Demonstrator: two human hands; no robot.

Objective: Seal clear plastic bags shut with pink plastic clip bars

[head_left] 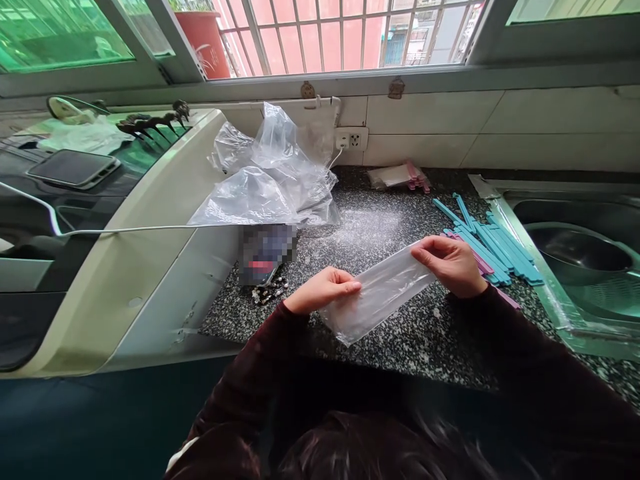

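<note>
A clear plastic bag [387,293], long and narrow, is stretched at a slant between my hands above the speckled countertop [420,340]. My left hand [325,290] pinches its lower left part, thumb on top and fingers behind the film. At the upper right end, my right hand [453,263] grips the edge between thumb and fingers. Close to my right hand lies a loose pile of flat teal strips [493,247], with a few pink strips [483,263] partly under them. Several crumpled clear plastic bags [273,180] are heaped beyond my left hand.
A phone [267,253] with a blurred screen lies left of my hands. Against the wall rests a small packet [393,175] with pink pieces. The sink [540,267] is at right, a pale appliance [165,200] at left. A white cable [135,230] runs to the socket [351,139].
</note>
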